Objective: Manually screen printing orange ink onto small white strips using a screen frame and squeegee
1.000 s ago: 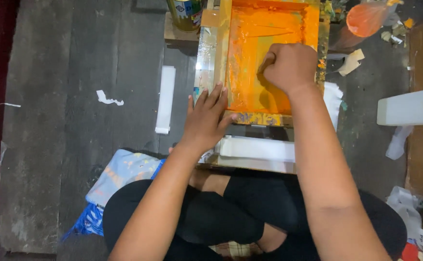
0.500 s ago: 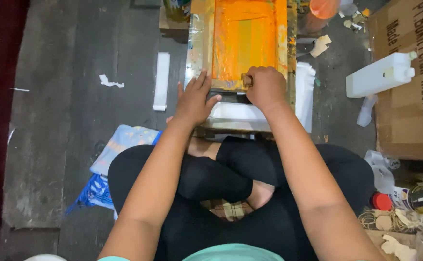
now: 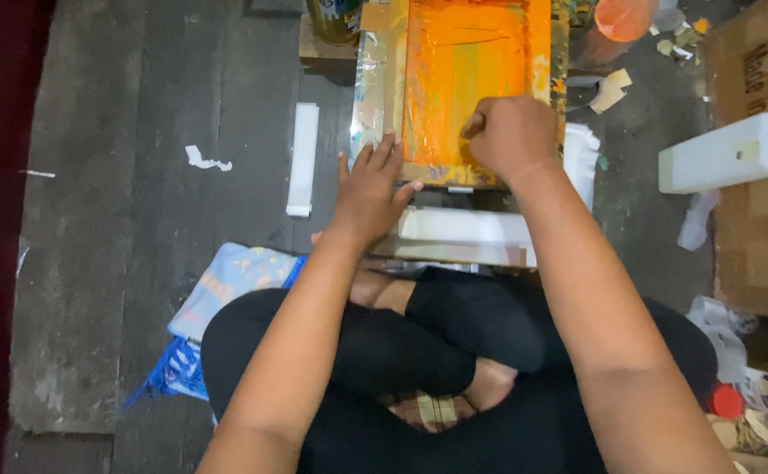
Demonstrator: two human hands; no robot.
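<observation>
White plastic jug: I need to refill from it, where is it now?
In the head view, the white plastic jug lies at the right edge, against the cardboard box, right of the orange frame.

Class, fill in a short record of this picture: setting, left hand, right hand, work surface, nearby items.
Setting: person sitting cross-legged on a dark floor
Left hand: open, flat on the frame's near corner
Right hand: fisted over the screen; what it grips is hidden
Work surface: frame with orange-inked screen
Nearby: white jug, cardboard box, orange cup
</observation>
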